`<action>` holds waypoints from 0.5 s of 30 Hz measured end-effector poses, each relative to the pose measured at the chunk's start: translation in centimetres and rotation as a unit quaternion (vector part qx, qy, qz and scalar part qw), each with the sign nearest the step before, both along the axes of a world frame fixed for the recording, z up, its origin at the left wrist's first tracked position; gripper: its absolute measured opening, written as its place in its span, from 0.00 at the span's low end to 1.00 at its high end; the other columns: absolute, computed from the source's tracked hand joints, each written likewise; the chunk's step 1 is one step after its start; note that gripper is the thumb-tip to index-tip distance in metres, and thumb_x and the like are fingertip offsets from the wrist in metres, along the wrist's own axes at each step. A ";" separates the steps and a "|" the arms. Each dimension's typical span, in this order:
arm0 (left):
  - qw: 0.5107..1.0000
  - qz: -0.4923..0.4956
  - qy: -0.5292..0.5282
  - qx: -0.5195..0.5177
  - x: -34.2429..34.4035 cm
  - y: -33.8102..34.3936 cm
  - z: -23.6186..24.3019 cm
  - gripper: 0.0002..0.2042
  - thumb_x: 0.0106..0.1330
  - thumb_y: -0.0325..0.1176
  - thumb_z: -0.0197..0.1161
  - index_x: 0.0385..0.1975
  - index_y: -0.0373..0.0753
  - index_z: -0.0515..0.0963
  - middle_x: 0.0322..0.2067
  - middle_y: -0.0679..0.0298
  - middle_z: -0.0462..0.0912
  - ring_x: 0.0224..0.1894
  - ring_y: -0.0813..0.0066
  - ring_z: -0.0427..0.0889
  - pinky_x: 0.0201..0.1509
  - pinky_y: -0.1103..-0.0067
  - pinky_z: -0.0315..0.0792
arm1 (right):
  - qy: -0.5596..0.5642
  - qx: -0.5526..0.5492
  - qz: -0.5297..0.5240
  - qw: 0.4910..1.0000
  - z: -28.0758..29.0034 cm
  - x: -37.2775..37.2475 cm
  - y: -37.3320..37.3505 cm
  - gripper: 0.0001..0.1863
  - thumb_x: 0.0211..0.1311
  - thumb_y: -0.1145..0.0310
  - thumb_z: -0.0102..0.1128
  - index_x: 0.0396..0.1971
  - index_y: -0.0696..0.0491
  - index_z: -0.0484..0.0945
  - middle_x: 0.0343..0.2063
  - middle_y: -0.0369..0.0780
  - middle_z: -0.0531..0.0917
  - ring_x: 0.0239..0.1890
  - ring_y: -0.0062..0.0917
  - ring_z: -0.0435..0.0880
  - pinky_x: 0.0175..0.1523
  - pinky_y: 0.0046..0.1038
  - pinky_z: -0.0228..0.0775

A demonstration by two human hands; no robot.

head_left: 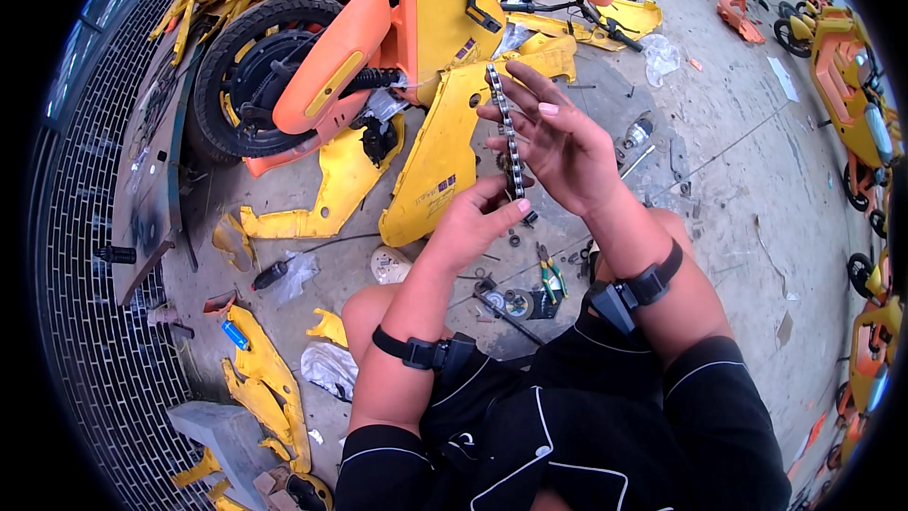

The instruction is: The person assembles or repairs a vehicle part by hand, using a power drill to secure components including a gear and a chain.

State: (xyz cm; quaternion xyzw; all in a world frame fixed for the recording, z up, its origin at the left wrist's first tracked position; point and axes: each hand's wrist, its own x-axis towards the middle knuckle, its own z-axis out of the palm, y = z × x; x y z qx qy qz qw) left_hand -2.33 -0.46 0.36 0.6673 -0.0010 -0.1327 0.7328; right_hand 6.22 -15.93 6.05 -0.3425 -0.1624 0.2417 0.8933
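Chain (504, 123): lengthwise, near end in left fingers | left hand (476, 220): thumb and fingers pinched on it | right hand (570, 156): fingers spread wide alongside, contact unclear | yellow panel (443, 156): left of right fingers | pliers (546, 273): floor, bodyward of fingers

Dark brick wall (95, 255) at left, blue cylinder (235, 335), yellow panel (274, 366) — and yellow bikes (854, 128) along the right.

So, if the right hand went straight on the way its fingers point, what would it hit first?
Past the chain crossing its fingers, the right hand would probably meet the large yellow panel first, though depth is unclear and it might pass above.
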 end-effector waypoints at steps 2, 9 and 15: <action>1.000 -0.012 -0.015 -0.005 -0.1 0.1 -0.1 0.18 0.68 0.36 0.64 0.55 0.36 0.78 0.34 0.73 0.74 0.34 0.84 0.71 0.36 0.84 0.68 | 0.005 -0.009 -0.007 1.000 -0.4 0.5 -0.2 0.38 0.64 0.64 0.54 0.73 0.58 0.55 0.68 0.46 0.67 0.64 0.35 0.74 0.62 0.34 0.70; 0.999 -0.028 -0.002 -0.028 -0.8 0.7 0.6 0.19 0.67 0.36 0.65 0.56 0.37 0.78 0.35 0.74 0.74 0.36 0.84 0.70 0.37 0.83 0.69 | -0.007 -0.135 0.003 0.991 -1.1 0.6 -0.8 0.40 0.63 0.64 0.55 0.74 0.57 0.54 0.67 0.45 0.68 0.65 0.31 0.73 0.61 0.28 0.69; 0.999 -0.039 -0.012 -0.024 -1.2 0.6 1.1 0.19 0.66 0.36 0.65 0.55 0.37 0.79 0.33 0.75 0.73 0.35 0.85 0.70 0.37 0.84 0.68 | -0.001 -0.441 0.079 0.894 -3.2 0.2 -1.7 0.27 0.72 0.52 0.55 0.59 0.58 0.75 0.45 0.39 0.82 0.47 0.22 0.81 0.47 0.24 0.72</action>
